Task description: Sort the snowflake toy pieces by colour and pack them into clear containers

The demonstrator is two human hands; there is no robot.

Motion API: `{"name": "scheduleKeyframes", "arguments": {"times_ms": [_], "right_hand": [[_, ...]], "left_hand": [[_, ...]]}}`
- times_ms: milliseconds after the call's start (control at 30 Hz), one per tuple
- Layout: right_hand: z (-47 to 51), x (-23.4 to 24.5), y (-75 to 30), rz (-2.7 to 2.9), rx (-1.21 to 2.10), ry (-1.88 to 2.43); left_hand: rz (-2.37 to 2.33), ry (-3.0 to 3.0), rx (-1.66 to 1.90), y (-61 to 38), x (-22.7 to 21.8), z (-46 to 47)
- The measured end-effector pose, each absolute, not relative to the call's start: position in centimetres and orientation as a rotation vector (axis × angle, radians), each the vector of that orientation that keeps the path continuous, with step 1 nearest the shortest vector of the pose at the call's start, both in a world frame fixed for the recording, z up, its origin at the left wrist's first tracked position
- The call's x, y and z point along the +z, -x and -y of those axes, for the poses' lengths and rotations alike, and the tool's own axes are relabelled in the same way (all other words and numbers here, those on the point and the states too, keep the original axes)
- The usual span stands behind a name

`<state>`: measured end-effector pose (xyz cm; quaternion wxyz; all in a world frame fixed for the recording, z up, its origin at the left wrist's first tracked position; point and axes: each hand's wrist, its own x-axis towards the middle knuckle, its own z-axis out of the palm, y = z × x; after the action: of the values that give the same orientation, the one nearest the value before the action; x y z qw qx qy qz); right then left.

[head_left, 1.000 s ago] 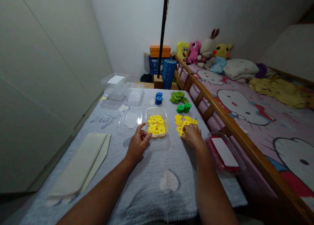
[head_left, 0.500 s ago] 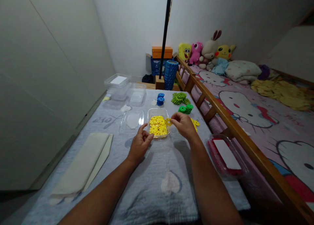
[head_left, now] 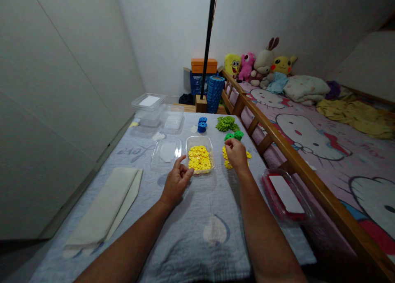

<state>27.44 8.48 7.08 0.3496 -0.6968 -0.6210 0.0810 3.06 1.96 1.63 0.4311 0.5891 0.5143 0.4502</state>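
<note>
A clear plastic container (head_left: 186,151) holding several yellow disc pieces (head_left: 199,158) sits on the grey quilted tabletop (head_left: 212,200). My left hand (head_left: 175,181) pinches its near-left corner with thumb and forefinger. Right of the container lies a loose pile of yellow pieces (head_left: 227,164). My right hand (head_left: 235,154) rests on that pile, fingers bent down onto it and their tips hidden. Just beyond the hand stand two dark green stacks (head_left: 234,135).
A clear lid (head_left: 166,152) lies left of the container. Farther back are blue pieces (head_left: 202,125), a light green pile (head_left: 225,123) and empty clear tubs (head_left: 148,106). A red-filled lidded tub (head_left: 285,195) sits right, by the wooden bed rail (head_left: 277,145). Folded cloth (head_left: 105,204) lies left.
My right hand took yellow pieces from the pile, carried them left to the container's rim, then swung back right onto the pile. My left hand stayed at the container's corner.
</note>
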Motion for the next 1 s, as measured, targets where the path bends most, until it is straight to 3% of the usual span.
{"name": "scheduleKeyframes", "arguments": {"times_ms": [333,633,800,1000], "right_hand": [[-4.9,5.1,-29.0,1.981,0.084,2.327],[-4.3,5.7,-28.3,2.037,0.066,2.400],[-4.5,5.7,-29.0,1.958,0.262,2.257],[-5.4,7.6,-28.3,1.666,0.478,1.705]], "left_hand": [[-1.286,-1.455,1.128,-3.0,1.7,-1.9],[-1.261,-1.463,1.128,-3.1,1.6,-2.0],[-1.269,-1.462,1.131,-3.0,1.5,-2.0],[-1.272,-1.445,1.130,-3.1,1.7,-2.0]]}}
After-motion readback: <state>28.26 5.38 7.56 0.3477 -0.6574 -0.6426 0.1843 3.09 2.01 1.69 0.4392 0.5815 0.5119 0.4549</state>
